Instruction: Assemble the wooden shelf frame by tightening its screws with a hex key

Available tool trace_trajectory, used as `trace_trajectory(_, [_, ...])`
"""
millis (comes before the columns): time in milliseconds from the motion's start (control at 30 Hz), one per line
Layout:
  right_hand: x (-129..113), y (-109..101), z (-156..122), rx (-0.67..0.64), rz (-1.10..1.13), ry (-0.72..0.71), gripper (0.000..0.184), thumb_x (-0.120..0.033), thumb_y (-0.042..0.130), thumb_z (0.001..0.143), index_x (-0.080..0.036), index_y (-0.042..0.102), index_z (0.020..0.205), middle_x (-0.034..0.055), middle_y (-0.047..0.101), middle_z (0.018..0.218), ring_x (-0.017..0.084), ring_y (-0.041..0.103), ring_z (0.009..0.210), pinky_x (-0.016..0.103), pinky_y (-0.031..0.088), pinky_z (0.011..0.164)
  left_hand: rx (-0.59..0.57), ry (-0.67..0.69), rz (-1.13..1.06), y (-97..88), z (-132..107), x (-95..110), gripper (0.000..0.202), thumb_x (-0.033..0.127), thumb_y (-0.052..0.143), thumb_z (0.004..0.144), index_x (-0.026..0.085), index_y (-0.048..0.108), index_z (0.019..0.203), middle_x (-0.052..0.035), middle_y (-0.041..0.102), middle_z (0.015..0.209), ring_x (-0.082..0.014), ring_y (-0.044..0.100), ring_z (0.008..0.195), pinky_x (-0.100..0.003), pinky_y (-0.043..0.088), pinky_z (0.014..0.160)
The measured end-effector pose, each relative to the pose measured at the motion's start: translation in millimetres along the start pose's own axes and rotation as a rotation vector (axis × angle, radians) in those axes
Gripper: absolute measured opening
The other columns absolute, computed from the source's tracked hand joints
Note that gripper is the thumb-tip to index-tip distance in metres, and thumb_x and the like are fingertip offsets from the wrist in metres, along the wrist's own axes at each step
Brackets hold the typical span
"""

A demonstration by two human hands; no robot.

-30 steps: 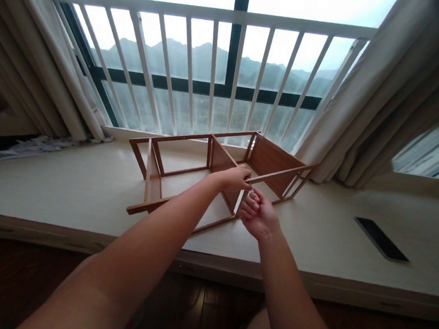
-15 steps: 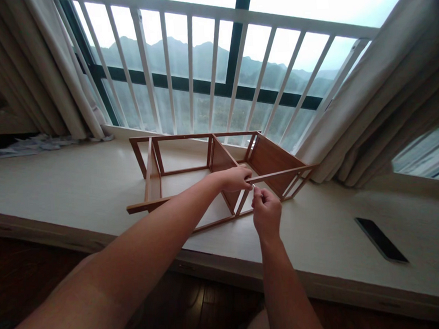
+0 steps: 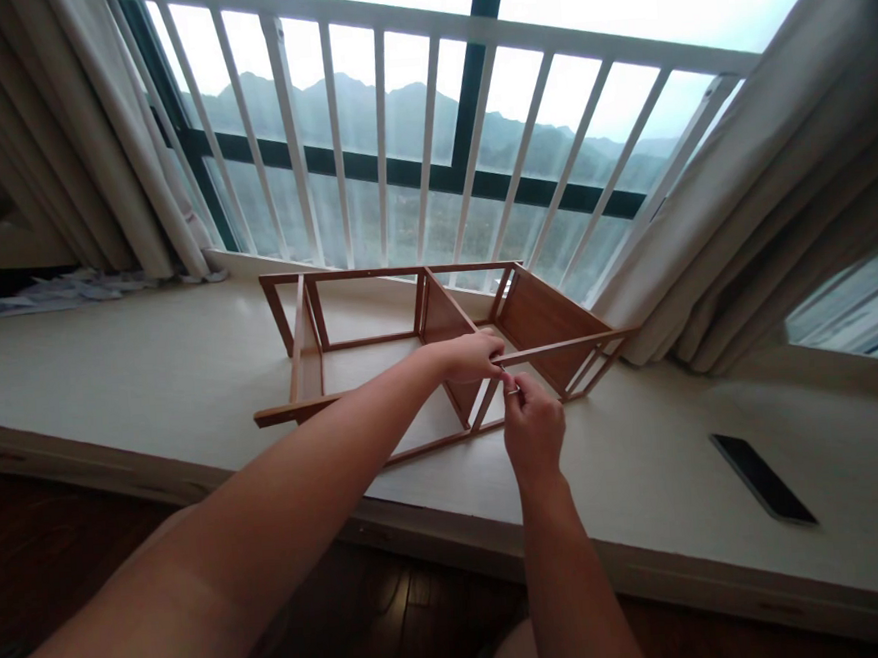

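Where a pale ledge (image 3: 150,389) ran left to right beneath a white railing (image 3: 387,20), flanked by a heavily folded beige left curtain (image 3: 87,143) and a matching right curtain (image 3: 759,176), a reddish-brown wooden frame (image 3: 442,317) lay apparently on its side, its long axis also left to right, across the line of the forearms. Slim, straight-edged bars formed its open outline, and flat panels with a smooth, slightly glossy finish divided it. Its near upper rail (image 3: 561,348), partly hidden by the left forearm, passed at the left fingers and extended from them toward the right; a short bar dropped from the same spot to the near lower rail. The left hand (image 3: 471,357) was the closer of the two to the wood, its fingers bent snugly around the rail. Just to the right and on the near side, the right hand (image 3: 533,418) was curled closed, thumb and forefinger pinching a thin, bright metal piece (image 3: 514,391) beside that junction; its exact form was too small to tell. Well apart at right, a phone (image 3: 763,479) lay flat, a dark, smooth, rectangular slab.
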State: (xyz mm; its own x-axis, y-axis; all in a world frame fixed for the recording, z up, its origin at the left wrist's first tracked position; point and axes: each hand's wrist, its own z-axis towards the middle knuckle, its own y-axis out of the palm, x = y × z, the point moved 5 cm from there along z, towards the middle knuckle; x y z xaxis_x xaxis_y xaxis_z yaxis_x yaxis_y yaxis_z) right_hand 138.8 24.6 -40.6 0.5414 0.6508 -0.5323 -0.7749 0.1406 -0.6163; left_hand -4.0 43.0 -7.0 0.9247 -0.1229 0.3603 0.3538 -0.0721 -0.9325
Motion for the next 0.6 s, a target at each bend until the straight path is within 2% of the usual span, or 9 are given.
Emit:
trace_trajectory(200, [0, 5, 0, -0.018, 0.079, 0.097, 0.038, -0.041, 0.038, 0.096, -0.02, 0.055, 0.07, -0.0007, 0.05, 0.058, 0.013, 0.037, 0.054, 0.028, 0.017, 0.058, -0.009, -0.001, -0.001, -1.4, -1, 3, 0.027, 0.044, 0.057, 0.083, 0.018, 0.052, 0.085, -0.0034, 0.048, 0.102, -0.0149, 0.052, 0.083, -0.027, 0.044, 0.078])
trace_trajectory(333, [-3, 10, 1, -0.022, 0.267, 0.205, 0.036, -0.04, 0.043, 0.092, -0.021, 0.056, 0.065, 0.0001, 0.049, 0.054, 0.015, 0.035, 0.053, 0.029, 0.017, 0.056, -0.001, -0.006, 0.009, -1.0, -1, 2, 0.025, 0.042, 0.057, 0.083, 0.018, 0.053, 0.087, -0.0035, 0.049, 0.103, -0.0149, 0.053, 0.082, -0.027, 0.044, 0.076])
trace_trajectory(400, [-2, 15, 2, -0.067, 0.517, 0.349, 0.039, -0.042, 0.044, 0.091, -0.022, 0.047, 0.057, -0.0015, 0.042, 0.048, 0.014, 0.032, 0.049, 0.028, 0.017, 0.052, 0.006, -0.003, 0.012, 0.0, -1, 1, 0.023, 0.041, 0.057, 0.082, 0.018, 0.053, 0.087, -0.0035, 0.049, 0.103, -0.0148, 0.053, 0.082, -0.027, 0.044, 0.075])
trace_trajectory(500, [-7, 29, -2, -0.316, 1.151, 0.665, 0.042, -0.038, 0.041, 0.092, -0.024, 0.029, 0.054, -0.0061, 0.027, 0.04, 0.013, 0.025, 0.041, 0.026, 0.017, 0.044, 0.017, -0.006, 0.013, 1.3, 0, 0, 0.019, 0.036, 0.056, 0.082, 0.018, 0.054, 0.086, -0.0032, 0.049, 0.102, -0.0145, 0.053, 0.082, -0.027, 0.044, 0.076])
trace_trajectory(533, [-14, 31, -4, -0.429, 1.375, 0.731, 0.04, -0.033, 0.041, 0.092, -0.024, 0.026, 0.056, -0.0072, 0.024, 0.041, 0.012, 0.024, 0.041, 0.024, 0.018, 0.043, 0.02, -0.006, 0.015, 1.6, 0, 0, 0.018, 0.035, 0.056, 0.082, 0.018, 0.053, 0.086, -0.003, 0.049, 0.102, -0.0143, 0.053, 0.081, -0.027, 0.044, 0.076])
trace_trajectory(600, [-24, 28, -4, -0.532, 1.745, 0.795, 0.039, -0.024, 0.044, 0.091, -0.023, 0.022, 0.059, -0.0087, 0.021, 0.044, 0.01, 0.021, 0.042, 0.02, 0.018, 0.041, 0.026, -0.003, 0.016, 1.8, 0, 0, 0.015, 0.033, 0.055, 0.082, 0.018, 0.053, 0.084, -0.0026, 0.049, 0.101, -0.0137, 0.052, 0.081, -0.027, 0.044, 0.076])
